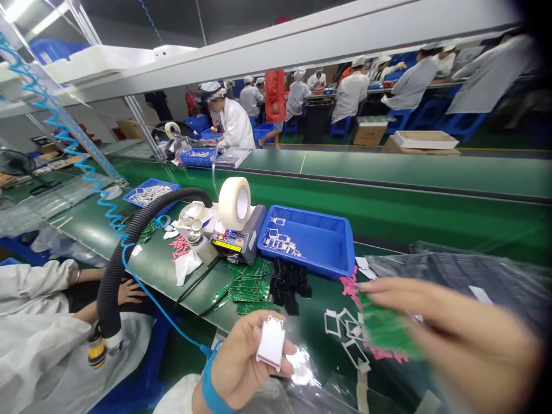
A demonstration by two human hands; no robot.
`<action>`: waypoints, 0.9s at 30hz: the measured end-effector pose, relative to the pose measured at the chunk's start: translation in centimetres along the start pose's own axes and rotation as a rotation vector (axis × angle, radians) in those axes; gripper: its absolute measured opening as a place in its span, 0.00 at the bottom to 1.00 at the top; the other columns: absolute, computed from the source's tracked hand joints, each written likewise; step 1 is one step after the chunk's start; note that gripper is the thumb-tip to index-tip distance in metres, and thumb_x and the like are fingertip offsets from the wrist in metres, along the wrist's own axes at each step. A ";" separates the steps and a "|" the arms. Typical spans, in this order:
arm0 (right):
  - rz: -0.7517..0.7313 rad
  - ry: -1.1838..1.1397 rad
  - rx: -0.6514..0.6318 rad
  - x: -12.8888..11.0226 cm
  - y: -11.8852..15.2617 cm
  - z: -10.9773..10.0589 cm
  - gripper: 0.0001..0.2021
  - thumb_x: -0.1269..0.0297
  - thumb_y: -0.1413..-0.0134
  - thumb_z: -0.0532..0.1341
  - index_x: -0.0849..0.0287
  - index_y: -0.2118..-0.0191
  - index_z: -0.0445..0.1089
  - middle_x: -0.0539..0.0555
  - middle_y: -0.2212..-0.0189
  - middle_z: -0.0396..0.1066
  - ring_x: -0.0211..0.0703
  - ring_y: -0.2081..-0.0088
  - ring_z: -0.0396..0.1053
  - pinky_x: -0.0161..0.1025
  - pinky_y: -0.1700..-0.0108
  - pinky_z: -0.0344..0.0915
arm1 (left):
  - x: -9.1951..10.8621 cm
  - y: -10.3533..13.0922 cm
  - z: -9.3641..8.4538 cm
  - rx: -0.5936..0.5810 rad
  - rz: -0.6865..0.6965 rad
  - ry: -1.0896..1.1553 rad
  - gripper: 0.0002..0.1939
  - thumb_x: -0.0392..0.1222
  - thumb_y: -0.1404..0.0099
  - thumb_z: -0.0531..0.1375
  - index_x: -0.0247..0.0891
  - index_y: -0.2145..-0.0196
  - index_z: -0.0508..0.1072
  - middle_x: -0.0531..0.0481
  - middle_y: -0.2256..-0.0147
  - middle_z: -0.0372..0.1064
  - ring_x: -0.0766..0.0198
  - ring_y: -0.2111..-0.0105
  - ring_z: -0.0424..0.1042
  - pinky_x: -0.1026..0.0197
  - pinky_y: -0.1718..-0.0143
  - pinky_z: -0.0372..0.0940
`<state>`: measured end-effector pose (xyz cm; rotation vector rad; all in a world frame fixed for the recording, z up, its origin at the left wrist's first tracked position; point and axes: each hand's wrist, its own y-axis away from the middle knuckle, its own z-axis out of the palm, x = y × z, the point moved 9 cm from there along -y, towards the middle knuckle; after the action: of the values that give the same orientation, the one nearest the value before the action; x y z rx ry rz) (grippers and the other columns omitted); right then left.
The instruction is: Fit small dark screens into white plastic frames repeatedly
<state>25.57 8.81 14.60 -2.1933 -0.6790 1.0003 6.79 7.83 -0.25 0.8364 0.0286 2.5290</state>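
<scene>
My left hand (244, 365), with a blue band at the wrist, holds a small white rectangular part (271, 343) between thumb and fingers. At the right, my right hand (457, 328) is blurred by motion, its fingers around a green board (386, 325). Several white frames (353, 333) lie on the green table between the hands, beside pink pieces (350, 287). Beyond my left hand are a pile of green circuit boards (248, 284) and a heap of black parts (288, 282).
A blue bin (319, 238) holds white frames. Left of it, a tape roll (235, 203) sits on a grey device (250, 236), near a metal-topped bottle (200, 241). A black hose (114, 270) arches at the left beside a person's hand (129, 292). Clear plastic (487, 276) lies at the right.
</scene>
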 end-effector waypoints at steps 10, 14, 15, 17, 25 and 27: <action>-0.211 -0.160 -0.201 -6.7 0.9 9.5 0.21 0.75 0.45 0.55 0.59 0.45 0.64 0.59 0.49 0.69 0.44 0.49 0.69 0.40 0.51 0.72 | 1.6 1.6 0.1 0.088 0.039 -0.005 0.17 0.50 0.49 0.66 0.36 0.65 0.77 0.49 0.75 0.75 0.67 0.77 0.72 0.66 0.74 0.69; -0.142 -0.231 -0.225 -6.4 0.9 9.8 0.18 0.60 0.40 0.54 0.61 0.47 0.65 0.62 0.49 0.69 0.46 0.49 0.68 0.41 0.52 0.71 | 2.0 1.9 0.0 0.121 0.055 0.016 0.16 0.48 0.50 0.67 0.38 0.64 0.78 0.51 0.74 0.76 0.68 0.74 0.73 0.69 0.73 0.66; -0.117 -0.240 -0.208 -6.2 0.9 9.9 0.18 0.57 0.40 0.55 0.61 0.49 0.66 0.63 0.50 0.69 0.45 0.49 0.69 0.40 0.52 0.71 | 2.1 1.9 0.1 0.119 0.054 0.017 0.15 0.47 0.50 0.67 0.38 0.65 0.78 0.51 0.73 0.76 0.68 0.74 0.73 0.70 0.73 0.66; -0.078 -0.263 -0.169 -5.9 0.7 9.9 0.21 0.51 0.42 0.55 0.61 0.52 0.68 0.64 0.49 0.69 0.45 0.50 0.70 0.38 0.54 0.72 | 2.2 1.9 0.3 0.111 0.049 0.011 0.15 0.47 0.50 0.68 0.38 0.65 0.78 0.50 0.73 0.76 0.68 0.73 0.73 0.71 0.73 0.65; -0.015 -0.310 -0.056 -5.6 0.9 9.4 0.15 0.61 0.50 0.65 0.59 0.56 0.69 0.60 0.51 0.71 0.45 0.54 0.72 0.37 0.53 0.72 | 1.8 2.0 0.2 0.120 0.025 0.028 0.14 0.46 0.50 0.67 0.38 0.65 0.78 0.50 0.72 0.77 0.70 0.73 0.74 0.73 0.72 0.66; 0.031 -0.313 -0.026 -5.1 1.3 9.3 0.16 0.67 0.51 0.65 0.57 0.55 0.70 0.58 0.53 0.72 0.44 0.55 0.73 0.37 0.55 0.73 | 2.0 2.0 0.0 0.144 0.058 0.018 0.12 0.45 0.50 0.68 0.38 0.66 0.78 0.51 0.73 0.76 0.72 0.75 0.72 0.72 0.72 0.66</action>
<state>15.55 7.60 11.29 -2.0943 -0.8025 1.3750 4.50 6.97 1.22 0.8810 0.1975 2.6137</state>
